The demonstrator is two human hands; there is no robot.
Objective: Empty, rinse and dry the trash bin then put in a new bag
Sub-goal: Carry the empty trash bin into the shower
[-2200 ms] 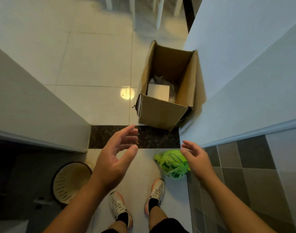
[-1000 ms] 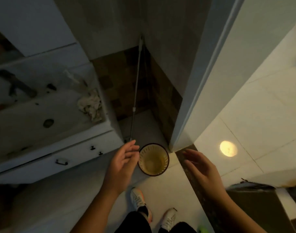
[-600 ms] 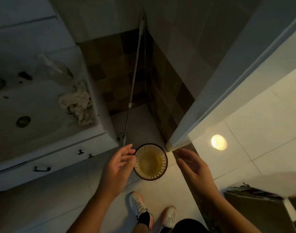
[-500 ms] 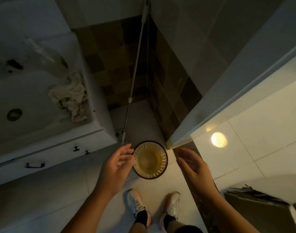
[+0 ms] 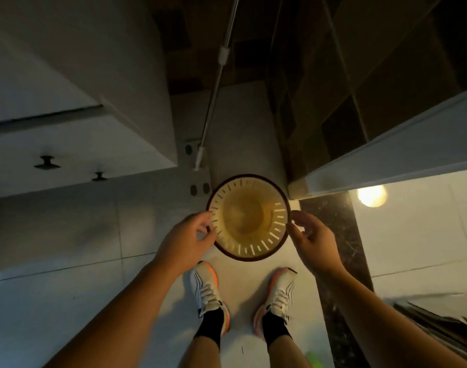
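Standing over it from here, the trash bin (image 5: 248,217) sits upright on the pale floor tiles (image 5: 67,235), just ahead of the person's two shoes (image 5: 208,290) and near the corner where a mop handle (image 5: 216,83) leans against the dark tiled wall. It is a small round bin with a dark rim and slotted, pale plastic sides, and nothing shows inside it but the bare yellowish bottom, with no bag in sight. The left hand (image 5: 185,240) is at the left of the rim with its fingers loosely curled toward the edge; the right hand (image 5: 310,236) is at the opposite side, fingers spread and bent, thumb close to the rim. Whether either one has actually closed on the rim I cannot tell; they look to be touching or just short of it. I'd judge the bin light and fairly stiff, thin plastic that may flex a little at the slots, and easy to lift by opposite sides of the rim. Once wet it could turn slippery, so a hold under the rolled edge seems safest.
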